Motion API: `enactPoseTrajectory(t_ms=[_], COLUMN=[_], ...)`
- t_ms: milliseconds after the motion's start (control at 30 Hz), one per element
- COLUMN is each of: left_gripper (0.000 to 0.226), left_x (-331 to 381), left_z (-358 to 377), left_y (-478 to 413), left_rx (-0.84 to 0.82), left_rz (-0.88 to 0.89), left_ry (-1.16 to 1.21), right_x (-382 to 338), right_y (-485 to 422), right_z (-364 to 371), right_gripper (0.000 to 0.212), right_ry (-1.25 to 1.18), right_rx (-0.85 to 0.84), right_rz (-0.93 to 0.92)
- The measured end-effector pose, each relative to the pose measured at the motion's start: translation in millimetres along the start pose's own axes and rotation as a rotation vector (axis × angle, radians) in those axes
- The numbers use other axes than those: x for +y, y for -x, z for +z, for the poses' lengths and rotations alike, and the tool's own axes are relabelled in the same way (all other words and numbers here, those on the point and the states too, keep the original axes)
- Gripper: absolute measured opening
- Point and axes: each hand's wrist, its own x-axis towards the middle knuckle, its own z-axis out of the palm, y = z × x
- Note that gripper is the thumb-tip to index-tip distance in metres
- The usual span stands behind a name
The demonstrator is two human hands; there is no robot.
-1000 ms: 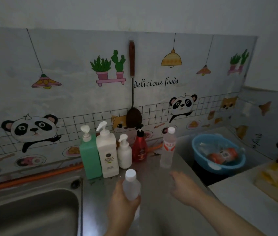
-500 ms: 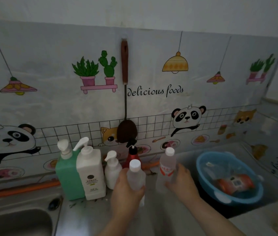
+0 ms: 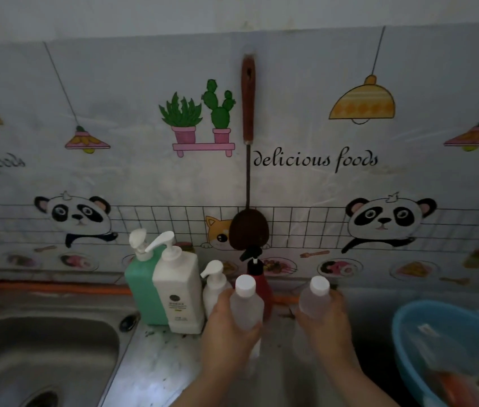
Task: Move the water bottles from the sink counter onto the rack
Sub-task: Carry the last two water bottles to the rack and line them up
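My left hand (image 3: pixel 228 333) grips a clear water bottle (image 3: pixel 245 306) with a white cap, held upright above the steel counter (image 3: pixel 159 365). My right hand (image 3: pixel 325 327) is wrapped around a second clear, white-capped water bottle (image 3: pixel 314 299), also upright and just right of the first. Both bottles are in front of the row of pump bottles. No rack is in view.
A green pump bottle (image 3: pixel 141 289), a white pump bottle (image 3: pixel 179 292), a small white pump bottle (image 3: pixel 213 286) and a red spray bottle (image 3: pixel 257 277) stand against the wall. The sink (image 3: pixel 35 356) lies at left, a blue basin (image 3: pixel 452 348) at right. A ladle (image 3: pixel 248 183) hangs on the wall.
My right hand reached the second bottle, closed round it and lifted it off the counter. My left hand rose with its bottle. The view moved closer to the wall.
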Motion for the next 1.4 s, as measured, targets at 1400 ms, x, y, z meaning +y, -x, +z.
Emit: enactPoseTrajectory(t_ms=[1400], left_gripper=[0.058], left_x=[-316.1], left_z=[-583.1], left_y=[187.9], left_rx=[0.998], left_rz=[-0.270], left_ry=[-0.004], right_x=[-388.1], right_y=[508.6], right_z=[340.9], right_gripper=[0.048], right_ry=[-0.359], right_rx=[-1.142], right_rz=[-0.542])
